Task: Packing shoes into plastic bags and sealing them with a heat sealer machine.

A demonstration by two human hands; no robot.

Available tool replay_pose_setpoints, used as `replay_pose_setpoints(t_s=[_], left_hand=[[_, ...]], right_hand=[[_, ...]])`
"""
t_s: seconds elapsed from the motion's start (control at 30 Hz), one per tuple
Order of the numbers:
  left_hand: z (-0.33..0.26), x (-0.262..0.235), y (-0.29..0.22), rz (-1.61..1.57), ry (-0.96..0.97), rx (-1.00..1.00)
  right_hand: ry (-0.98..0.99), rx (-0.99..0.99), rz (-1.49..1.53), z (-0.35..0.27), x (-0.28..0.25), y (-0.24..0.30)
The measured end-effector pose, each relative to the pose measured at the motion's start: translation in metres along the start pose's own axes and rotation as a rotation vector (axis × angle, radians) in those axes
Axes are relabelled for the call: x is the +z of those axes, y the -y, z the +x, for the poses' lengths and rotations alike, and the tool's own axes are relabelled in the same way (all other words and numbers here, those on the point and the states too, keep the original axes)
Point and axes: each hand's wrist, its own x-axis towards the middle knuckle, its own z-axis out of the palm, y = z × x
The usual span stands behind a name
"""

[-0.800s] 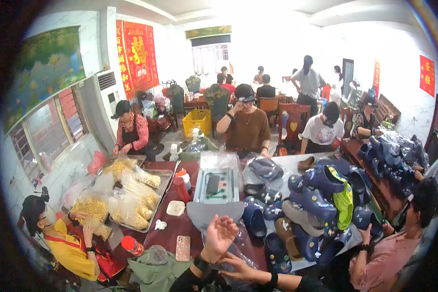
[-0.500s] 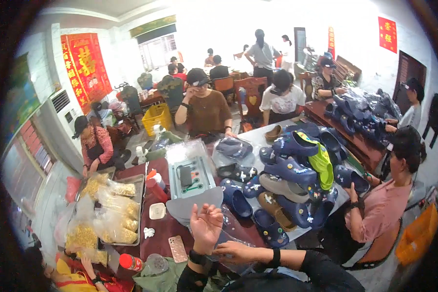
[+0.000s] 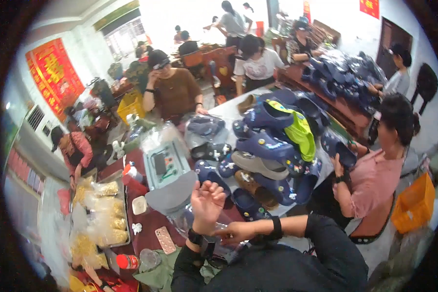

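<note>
the left hand [image 3: 207, 202] is raised, palm up, fingers loosely spread and holding nothing. the right hand [image 3: 234, 232] reaches across to the left wrist, fingers narrow, seemingly touching the dark wristband [image 3: 198, 238]. both hover over the table's near edge [image 3: 151, 226], beside the crowded pile of blue clogs [image 3: 267, 151]; a clear plastic bag [image 3: 182, 221] lies under them.

Setting: a crowded workshop room where clog-type foam shoes are assembled or packed. Evidence: a large heap of dark blue clogs [image 3: 272, 146] covers the long table [image 3: 151, 224], with one yellow-green pair [image 3: 299, 131] on top; more blue clogs [image 3: 345, 73] are stacked on a wooden bench along the right wall. Several seated people [image 3: 374, 165] work around the tables. Clear bags of yellow small parts [image 3: 100, 214] fill a tray, and yellow plastic crates [image 3: 413, 204] stand on the floor. Red banners [image 3: 53, 73] hang on the wall.
</note>
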Motion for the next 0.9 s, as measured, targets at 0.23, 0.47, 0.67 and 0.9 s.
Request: replay_pose_setpoints(t_s=[0.23, 0.47, 0.67, 0.9], left_hand=[[0.039, -0.047, 0.005, 1.028, -0.259, -0.155], [-0.013, -0.177, 0.008, 2.812, -0.433, -0.808], [-0.036, -0.207, 0.032, 2.76, -0.439, -0.883], [-0.057, -0.211, 0.047, 2.892, -0.182, -0.505]], right_hand=[[-0.635, 0.149, -0.198, -0.105, -0.132, -0.047], [-1.411, 0.288, -0.441, -0.178, -0.276, -0.071], [-1.474, 0.691, -0.493, -0.189, -0.351, -0.128], [-1.375, 0.707, -0.317, -0.2, -0.359, -0.142]])
